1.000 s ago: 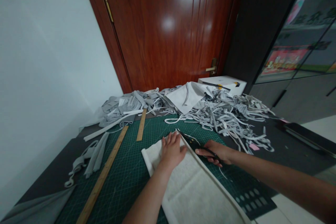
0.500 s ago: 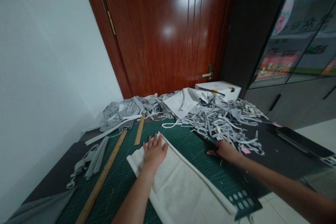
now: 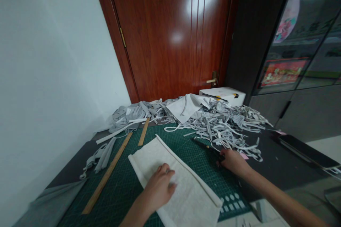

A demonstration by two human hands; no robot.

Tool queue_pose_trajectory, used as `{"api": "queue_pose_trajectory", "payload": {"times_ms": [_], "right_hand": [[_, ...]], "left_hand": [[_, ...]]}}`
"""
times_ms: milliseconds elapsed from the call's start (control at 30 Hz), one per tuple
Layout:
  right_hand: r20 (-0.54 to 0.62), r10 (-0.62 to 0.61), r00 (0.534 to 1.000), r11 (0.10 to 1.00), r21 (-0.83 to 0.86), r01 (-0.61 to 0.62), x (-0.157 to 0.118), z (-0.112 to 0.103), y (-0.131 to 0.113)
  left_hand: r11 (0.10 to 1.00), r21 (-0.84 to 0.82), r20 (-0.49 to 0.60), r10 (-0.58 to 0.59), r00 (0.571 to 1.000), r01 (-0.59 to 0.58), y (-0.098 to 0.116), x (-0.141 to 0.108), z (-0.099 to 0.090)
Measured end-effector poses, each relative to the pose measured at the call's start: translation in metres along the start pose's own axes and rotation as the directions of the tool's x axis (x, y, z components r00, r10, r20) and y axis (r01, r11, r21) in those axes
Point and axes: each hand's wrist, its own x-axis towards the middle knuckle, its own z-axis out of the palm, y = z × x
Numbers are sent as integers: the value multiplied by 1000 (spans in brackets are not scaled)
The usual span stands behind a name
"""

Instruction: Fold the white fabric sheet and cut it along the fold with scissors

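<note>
l hand [image 3: 160, 186] is over the off-white cloth [image 3: 186, 184], fingers bent & a bit apart, thumb out to the side, nothing pinched betw them; can't tell if the fingertips touch the fabric. r hand [image 3: 230, 160] is closed round the handles of the black scissors [image 3: 207, 146], blades pointing up-left, away from the cloth. can't tell if the blades are parted.

cloth is a long pc lying at a slant on the green cutting mat [image 3: 119, 198], front & ctr, w/ its far corner pointing toward the door [image 3: 167, 42]. its r long edge looks rolled or folded over; near end runs out of view at the bottom.

l of the cloth, on the mat: long wooden ruler [image 3: 108, 175], approx lengthwise, & a short wooden ruler [image 3: 144, 133] farther back, its far end at the scraps. few grey strips [image 3: 105, 154] lie l of the long one. grey fabric [image 3: 53, 205] is in the near l corner.

big heap of grey & white scraps [image 3: 218, 127] sits along the back, w/ a white sheet [image 3: 183, 108] on top & a white box [image 3: 229, 95] behind on the r. pink scrap [image 3: 244, 156] is just beside the r hand. dark flat object [image 3: 306, 150] is at far r of the black tabletop [image 3: 269, 170].
</note>
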Motion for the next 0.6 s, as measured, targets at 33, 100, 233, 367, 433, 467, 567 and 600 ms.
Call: {"api": "queue_pose_trajectory", "payload": {"times_ms": [33,100,233,367,433,467,567,600], "right_hand": [[8,-5,1000,1000,2,5,-1,2,-2],[19,-10,1000,1000,0,10,-1,6,-7],[56,-39,998,999,-23,41,5,6,-14],[99,-99,990,990,-89,108,9,2,-22],[121,-123,985,980,-139,139,7,1,-28],[131,-130,983,974,-166,151,6,1,-32],[155,-141,978,954,-241,175,0,0,-42],[161,-145,976,948,-260,183,-2,-1,-45]], "left_hand": [[999,-40,9,1,1000,-1,3,-13,1],[994,-108,33,9,999,-5,2,-36,4],[980,-197,30,-9,1000,15,-16,-70,9],[961,-278,-40,-7,999,-4,-33,-89,14],[950,-312,-64,-8,998,-12,-38,-91,14],[946,-324,-69,-20,997,-3,-40,-91,14],[941,-336,-62,-68,996,43,-42,-85,14],[942,-333,-63,-65,996,41,-41,-82,14]]}}
